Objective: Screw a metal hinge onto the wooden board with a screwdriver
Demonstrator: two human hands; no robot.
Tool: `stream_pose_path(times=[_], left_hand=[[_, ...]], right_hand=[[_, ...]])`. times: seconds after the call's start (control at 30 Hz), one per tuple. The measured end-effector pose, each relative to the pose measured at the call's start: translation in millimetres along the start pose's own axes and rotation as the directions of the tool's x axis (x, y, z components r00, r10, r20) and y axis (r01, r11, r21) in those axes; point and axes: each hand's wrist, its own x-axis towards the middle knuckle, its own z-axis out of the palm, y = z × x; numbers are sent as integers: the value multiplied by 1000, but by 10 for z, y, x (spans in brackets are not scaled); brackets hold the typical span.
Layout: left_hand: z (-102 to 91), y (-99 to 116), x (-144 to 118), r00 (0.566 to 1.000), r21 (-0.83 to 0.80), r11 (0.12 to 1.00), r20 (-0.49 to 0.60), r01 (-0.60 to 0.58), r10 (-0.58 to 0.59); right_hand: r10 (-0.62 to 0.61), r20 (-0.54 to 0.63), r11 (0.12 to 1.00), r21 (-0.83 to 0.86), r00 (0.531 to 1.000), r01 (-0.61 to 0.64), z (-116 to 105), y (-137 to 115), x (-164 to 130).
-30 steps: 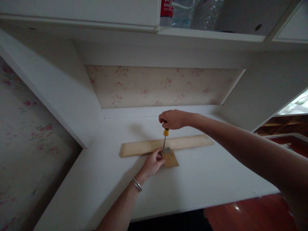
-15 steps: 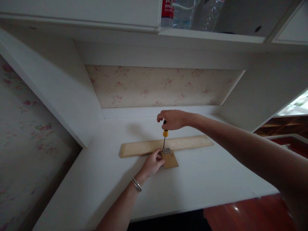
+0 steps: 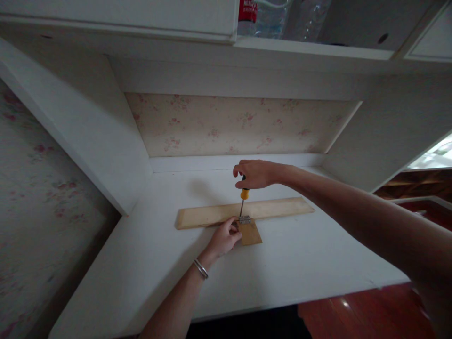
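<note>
My right hand [image 3: 257, 174] is closed round the handle of a yellow and black screwdriver [image 3: 245, 193], held nearly upright. Its shaft runs down to a metal hinge [image 3: 245, 219], and the tip meets the hinge's far side. Under that side lies a long pale wooden board [image 3: 205, 215]. From the near side of the hinge a small square wooden board [image 3: 251, 234] reaches toward me. My left hand [image 3: 224, 237] grips the small board's left edge, its forefinger against the hinge and the long board. Any screw under the tip is too small to make out.
The boards lie on a white desktop [image 3: 282, 263] between white side panels. Overhead, a white shelf [image 3: 314, 48] holds clear plastic bottles [image 3: 271, 21], one with a red label. Behind is floral wallpaper [image 3: 226, 125]. Reddish flooring [image 3: 353, 313] shows below the front edge.
My right hand and the screwdriver handle have shifted very slightly to the right. The boards, hinge and left hand keep their places; the view has tilted a little.
</note>
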Motion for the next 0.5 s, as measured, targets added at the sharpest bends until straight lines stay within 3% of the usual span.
stream_pose_path(times=[0.1, 0.33, 0.5], left_hand=[[-2, -6, 0, 1000, 5, 1000, -3, 3, -3], [-6, 13, -1, 1000, -2, 1000, -3, 20, -20], [0, 30, -4, 1000, -15, 1000, -5, 18, -18]], right_hand=[[58, -13, 995, -76, 998, -59, 18, 12, 2], [-148, -14, 984, 99, 989, 148, -11, 18, -53], [11, -29, 999, -44, 1000, -12, 20, 27, -29]])
